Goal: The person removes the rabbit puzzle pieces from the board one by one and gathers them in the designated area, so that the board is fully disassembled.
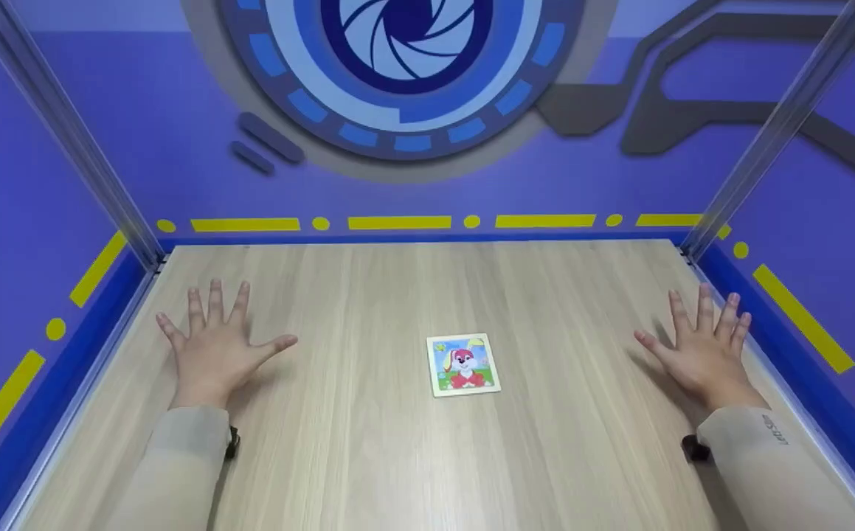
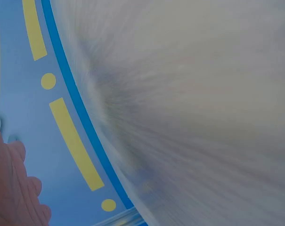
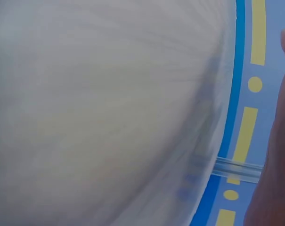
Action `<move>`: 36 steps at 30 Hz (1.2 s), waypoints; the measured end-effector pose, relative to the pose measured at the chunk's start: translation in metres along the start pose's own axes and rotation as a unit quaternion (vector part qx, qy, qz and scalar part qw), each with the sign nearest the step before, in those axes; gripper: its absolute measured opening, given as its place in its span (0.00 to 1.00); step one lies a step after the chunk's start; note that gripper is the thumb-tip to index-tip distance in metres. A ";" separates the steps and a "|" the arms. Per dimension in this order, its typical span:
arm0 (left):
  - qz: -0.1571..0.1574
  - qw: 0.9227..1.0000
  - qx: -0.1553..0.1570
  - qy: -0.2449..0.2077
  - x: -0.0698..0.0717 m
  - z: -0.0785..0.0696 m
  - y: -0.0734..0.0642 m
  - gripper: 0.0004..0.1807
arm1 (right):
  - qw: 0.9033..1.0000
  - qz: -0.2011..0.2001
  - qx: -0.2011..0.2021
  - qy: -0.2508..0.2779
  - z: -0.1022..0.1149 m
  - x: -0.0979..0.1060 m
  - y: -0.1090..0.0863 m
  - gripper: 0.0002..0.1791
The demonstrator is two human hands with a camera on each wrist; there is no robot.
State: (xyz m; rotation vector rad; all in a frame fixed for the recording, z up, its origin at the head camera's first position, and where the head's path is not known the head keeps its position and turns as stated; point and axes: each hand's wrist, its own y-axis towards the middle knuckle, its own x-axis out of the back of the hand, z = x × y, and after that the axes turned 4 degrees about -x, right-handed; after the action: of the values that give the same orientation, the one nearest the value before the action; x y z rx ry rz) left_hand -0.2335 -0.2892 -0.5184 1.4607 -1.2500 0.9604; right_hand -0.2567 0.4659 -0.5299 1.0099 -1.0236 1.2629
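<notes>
A small square picture puzzle [image 1: 463,365] with a cartoon rabbit in a pale frame lies flat near the middle of the wooden table [image 1: 368,442]. To its left, my left hand [image 1: 215,352] is spread palm down with fingers straight, holding nothing. On the other side, my right hand [image 1: 704,358] has its fingers spread too and is likewise free of any object. Both hands are well apart from the puzzle. At the edge of the left wrist view, part of the left hand [image 2: 15,188] shows; a strip of the right hand [image 3: 274,160] appears in the right wrist view.
Blue-purple walls [image 1: 412,195] with yellow dashes enclose the table at the back and both sides. Metal corner posts [image 1: 80,140] rise at the back left and back right. A dark wrist strap [image 1: 232,442] shows at the left sleeve, another [image 1: 695,448] at the right.
</notes>
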 end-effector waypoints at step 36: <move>-0.041 0.999 -0.035 0.006 -0.009 -0.091 0.029 0.81 | 0.995 -0.033 0.080 0.055 0.124 0.003 0.031 0.69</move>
State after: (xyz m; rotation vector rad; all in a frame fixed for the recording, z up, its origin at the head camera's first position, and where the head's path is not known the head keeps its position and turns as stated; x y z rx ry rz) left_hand -0.2618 -0.1992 -0.5003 1.4385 -1.1938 0.8619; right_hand -0.2927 0.3476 -0.4961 1.0761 -0.8075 1.3465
